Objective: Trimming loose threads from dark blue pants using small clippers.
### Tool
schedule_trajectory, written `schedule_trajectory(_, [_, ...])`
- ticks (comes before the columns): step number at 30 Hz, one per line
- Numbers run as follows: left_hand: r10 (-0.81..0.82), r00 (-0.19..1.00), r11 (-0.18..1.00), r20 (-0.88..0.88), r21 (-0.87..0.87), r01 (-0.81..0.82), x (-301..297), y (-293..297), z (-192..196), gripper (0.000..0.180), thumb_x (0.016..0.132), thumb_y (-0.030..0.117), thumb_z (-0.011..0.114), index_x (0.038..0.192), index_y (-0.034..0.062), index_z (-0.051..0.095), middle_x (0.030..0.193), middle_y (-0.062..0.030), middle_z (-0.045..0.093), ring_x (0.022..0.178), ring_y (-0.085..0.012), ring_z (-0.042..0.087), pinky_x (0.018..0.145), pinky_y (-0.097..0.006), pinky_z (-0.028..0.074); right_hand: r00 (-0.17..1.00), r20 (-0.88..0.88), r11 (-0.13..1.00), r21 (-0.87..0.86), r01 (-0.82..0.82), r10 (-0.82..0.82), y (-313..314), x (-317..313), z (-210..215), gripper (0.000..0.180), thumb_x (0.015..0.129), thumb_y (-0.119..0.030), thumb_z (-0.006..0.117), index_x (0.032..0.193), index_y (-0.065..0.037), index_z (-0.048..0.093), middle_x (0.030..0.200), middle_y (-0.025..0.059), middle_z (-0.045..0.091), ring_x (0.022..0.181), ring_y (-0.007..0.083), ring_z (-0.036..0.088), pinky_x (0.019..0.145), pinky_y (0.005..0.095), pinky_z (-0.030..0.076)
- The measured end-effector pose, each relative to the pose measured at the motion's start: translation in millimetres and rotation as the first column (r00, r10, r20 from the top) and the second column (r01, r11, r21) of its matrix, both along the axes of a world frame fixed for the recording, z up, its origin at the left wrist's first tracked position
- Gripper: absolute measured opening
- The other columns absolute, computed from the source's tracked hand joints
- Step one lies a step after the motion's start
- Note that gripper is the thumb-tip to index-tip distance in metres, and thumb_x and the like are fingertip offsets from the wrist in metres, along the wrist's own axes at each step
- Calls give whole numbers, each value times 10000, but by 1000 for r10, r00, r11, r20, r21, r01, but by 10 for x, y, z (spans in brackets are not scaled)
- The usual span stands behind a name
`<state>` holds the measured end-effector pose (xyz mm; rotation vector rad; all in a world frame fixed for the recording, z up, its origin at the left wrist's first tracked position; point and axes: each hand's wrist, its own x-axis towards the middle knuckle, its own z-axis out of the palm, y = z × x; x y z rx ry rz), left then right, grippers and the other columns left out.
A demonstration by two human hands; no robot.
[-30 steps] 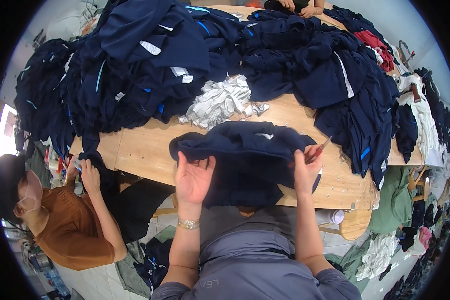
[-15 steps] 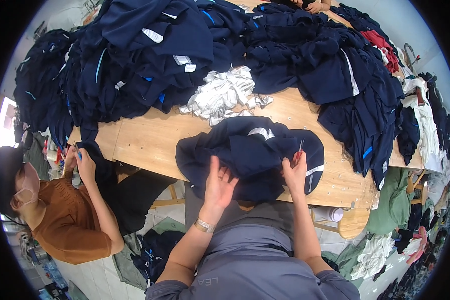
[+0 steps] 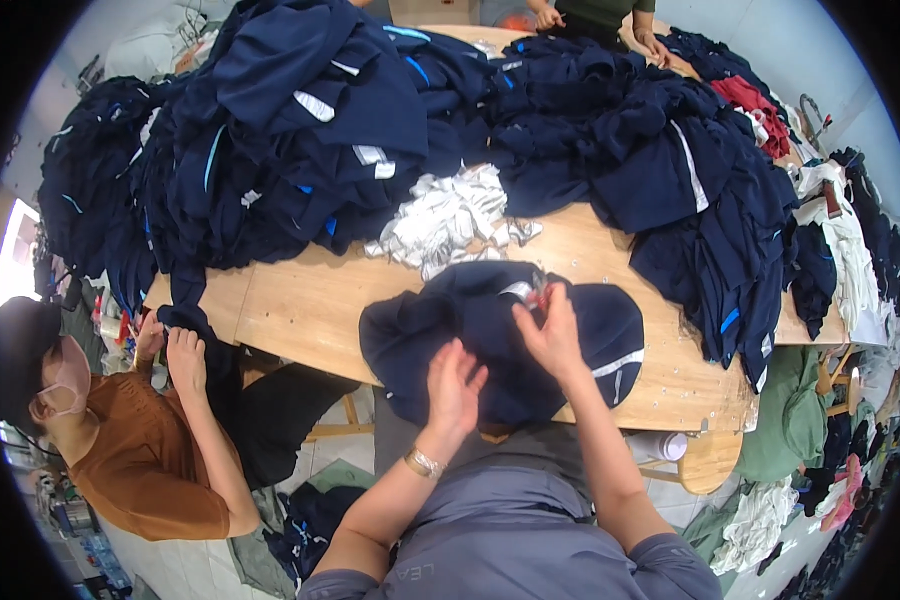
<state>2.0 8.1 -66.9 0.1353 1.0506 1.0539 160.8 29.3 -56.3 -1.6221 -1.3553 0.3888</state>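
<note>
A navy garment (image 3: 400, 335) lies bunched on the wooden table in front of me, with a white label (image 3: 517, 291) near its far side and a white stripe at its right. My left hand (image 3: 454, 392) is above its near edge, palm turned inward and fingers apart, holding nothing. Over the middle of the garment, my right hand (image 3: 550, 340) is closed around small red-handled thread snips (image 3: 536, 297). They are partly hidden by my fingers, close to the label; whether the blades touch the cloth I cannot tell.
Large heaps of navy garments (image 3: 300, 110) cover the table's far side. White fabric strips (image 3: 450, 215) are piled beyond my garment. A co-worker in brown (image 3: 150, 450) sits at my left; another person's hands (image 3: 650, 45) are at the far edge. A wooden stool (image 3: 710, 462) stands at right.
My right hand has moved left and away from me with the snips, from the garment's right side to near the label. My left hand has shifted slightly right and nearer me.
</note>
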Motion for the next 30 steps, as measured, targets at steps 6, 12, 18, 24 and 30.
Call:
schedule_trajectory(6, [-151, 988, 988, 43, -6, 152, 215, -98, -297, 197, 844, 206, 639, 965, 88, 537, 878, -19, 538, 862, -159, 536, 788, -330, 461, 994, 110, 999, -41, -19, 24, -197, -145, -253, 293, 763, -161, 657, 866, -17, 423, 715, 178, 531, 690, 371, 510, 615, 434, 402])
schedule_trajectory(12, [119, 991, 792, -58, 607, -60, 294, 236, 559, 199, 850, 0, 551, 1045, 14, 512, 992, -65, 590, 883, -122, 559, 794, -249, 449, 922, -386, 995, 98, 1, 37, -247, -24, 197, 237, 828, -49, 604, 836, -51, 367, 758, 113, 567, 658, 218, 591, 609, 299, 476])
schedule_trajectory(18, [-429, 898, 698, -102, 594, 401, -201, 134, 1616, 391, 787, -46, 522, 1175, -45, 481, 1038, -90, 599, 903, -146, 574, 803, -258, 459, 677, -706, 891, 422, 169, 206, -307, 74, 803, 255, 840, 52, 527, 836, -97, 320, 797, 85, 514, 710, 178, 563, 636, 285, 476])
schedule_trajectory(24, [-196, 404, -125, -893, 432, 893, -503, 242, 2105, 286, 714, 58, 576, 989, -15, 558, 774, -180, 566, 713, -340, 558, 633, -360, 444, 797, -512, 804, 591, 56, 321, -385, 122, 1052, 336, 791, -170, 637, 846, -76, 319, 919, 140, 507, 916, 240, 542, 894, 393, 393])
schedule_trajectory(30, [133, 252, -2, -958, 254, 967, -500, 249, 1809, 268, 684, 57, 603, 945, 0, 622, 751, -157, 579, 689, -311, 574, 621, -352, 459, 625, -615, 867, 227, -443, 481, -440, -156, 602, 377, 729, -153, 694, 866, -63, 354, 931, 101, 522, 895, 171, 518, 818, 290, 398])
